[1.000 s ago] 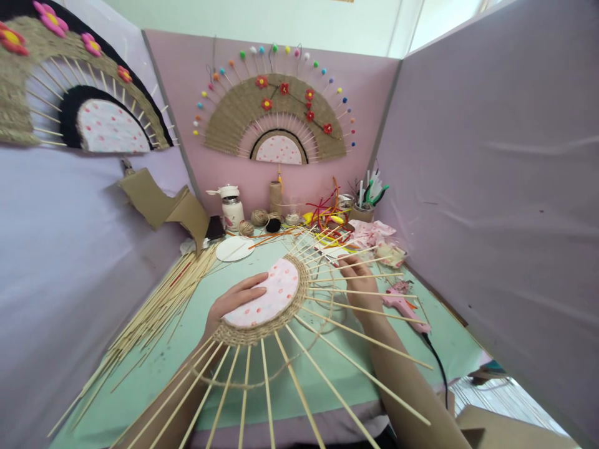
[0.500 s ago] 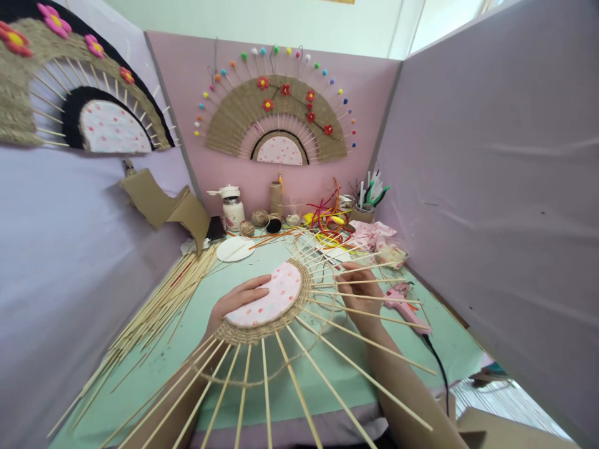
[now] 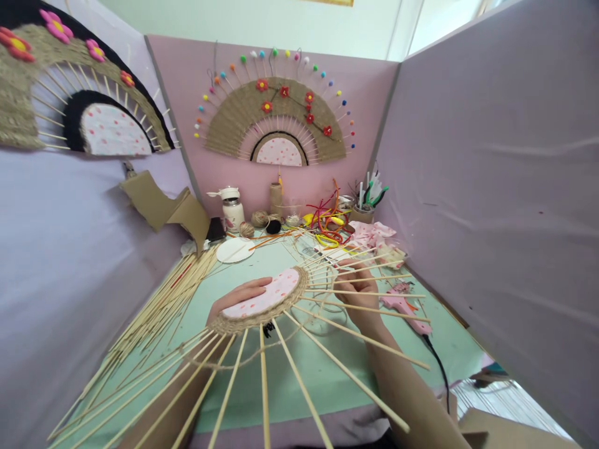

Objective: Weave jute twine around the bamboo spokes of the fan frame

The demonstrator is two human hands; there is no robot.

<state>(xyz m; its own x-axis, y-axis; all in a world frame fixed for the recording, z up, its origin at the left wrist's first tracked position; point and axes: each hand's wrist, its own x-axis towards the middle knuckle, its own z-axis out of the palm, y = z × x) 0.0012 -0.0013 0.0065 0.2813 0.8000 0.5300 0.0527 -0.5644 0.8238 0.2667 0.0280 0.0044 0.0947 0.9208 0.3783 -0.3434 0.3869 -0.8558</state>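
Note:
A half-made fan (image 3: 262, 298) hangs over the green table (image 3: 290, 386): a pink dotted half-disc with a woven jute rim and long bamboo sticks (image 3: 322, 349) fanning outward. My left hand (image 3: 234, 296) grips the half-disc at its left edge, thumb on top, and holds it tilted up off the table. My right hand (image 3: 360, 290) sits among the sticks on the right side, fingers curled around a strand of jute twine (image 3: 322, 315) that loops under the sticks.
A pile of loose bamboo sticks (image 3: 154, 318) lies at left. A pink glue gun (image 3: 402, 305) with black cord lies at right. Twine balls, a jar (image 3: 233, 209), pipe cleaners and a tool cup (image 3: 365, 209) line the back. Finished fans hang on the panels.
The fan has been lifted and tilted flatter toward me. My right hand has pulled back slightly among the right-side sticks with the twine.

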